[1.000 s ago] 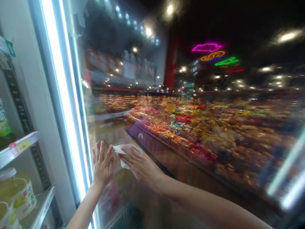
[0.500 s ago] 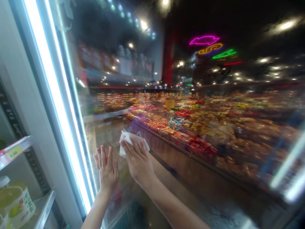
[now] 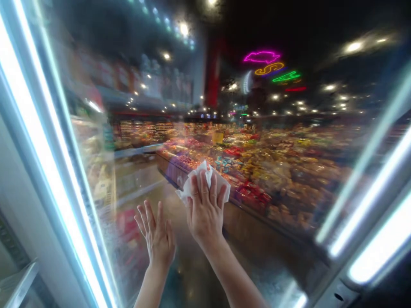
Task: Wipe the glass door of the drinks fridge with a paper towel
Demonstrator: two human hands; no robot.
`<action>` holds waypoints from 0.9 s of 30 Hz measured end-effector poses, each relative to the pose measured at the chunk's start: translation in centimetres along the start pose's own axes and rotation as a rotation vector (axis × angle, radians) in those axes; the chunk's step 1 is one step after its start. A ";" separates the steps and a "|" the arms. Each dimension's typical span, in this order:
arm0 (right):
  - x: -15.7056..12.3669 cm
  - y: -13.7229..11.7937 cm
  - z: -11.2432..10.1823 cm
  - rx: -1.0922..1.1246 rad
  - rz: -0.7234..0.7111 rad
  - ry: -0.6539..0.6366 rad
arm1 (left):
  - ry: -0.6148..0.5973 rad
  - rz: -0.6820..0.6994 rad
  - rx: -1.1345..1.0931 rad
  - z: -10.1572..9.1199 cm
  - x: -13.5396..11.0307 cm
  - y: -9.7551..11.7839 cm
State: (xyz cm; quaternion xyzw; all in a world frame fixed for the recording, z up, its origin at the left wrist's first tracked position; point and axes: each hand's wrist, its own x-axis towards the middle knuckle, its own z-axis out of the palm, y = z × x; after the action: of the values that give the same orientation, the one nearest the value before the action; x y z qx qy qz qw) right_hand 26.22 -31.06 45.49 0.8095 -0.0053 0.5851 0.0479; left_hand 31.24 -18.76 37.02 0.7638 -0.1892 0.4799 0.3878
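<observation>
A misted glass fridge door [image 3: 263,179] fills the view, with a shop seen through it. My left hand [image 3: 157,237] lies flat on the glass, fingers spread and empty. Just right of it, my right hand [image 3: 205,209] presses a crumpled white cloth [image 3: 201,175] against the glass with its fingers stretched over the cloth. The cloth shows above and beside my fingertips.
Lit strips run along the door frame at the left [image 3: 48,171] and at the right [image 3: 375,226]. A metal shelf edge [image 3: 16,284] shows at the bottom left. Behind the glass are blurred produce displays [image 3: 282,167] and neon signs [image 3: 266,66].
My right hand has carried the cloth up and to the right across the glass. My left hand has shifted right along the glass too. The view has swung right, and the shelf jars have left it.
</observation>
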 end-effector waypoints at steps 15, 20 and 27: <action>-6.1 9.5 -4.2 -0.137 0.118 0.021 | -0.041 0.181 -0.026 3.7 -4.3 9.6; -12.6 11.2 -3.9 -0.196 0.069 0.036 | -0.031 0.240 -0.022 3.9 -4.1 10.8; -8.6 14.1 -6.0 -0.115 0.215 0.063 | -0.059 0.255 -0.034 4.4 -4.4 14.3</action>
State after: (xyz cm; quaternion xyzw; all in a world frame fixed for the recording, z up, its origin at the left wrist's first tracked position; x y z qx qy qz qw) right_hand 16.95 -44.98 40.24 0.7815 -0.1239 0.6107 0.0314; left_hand 22.32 -31.46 37.95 0.7407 -0.3043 0.4995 0.3306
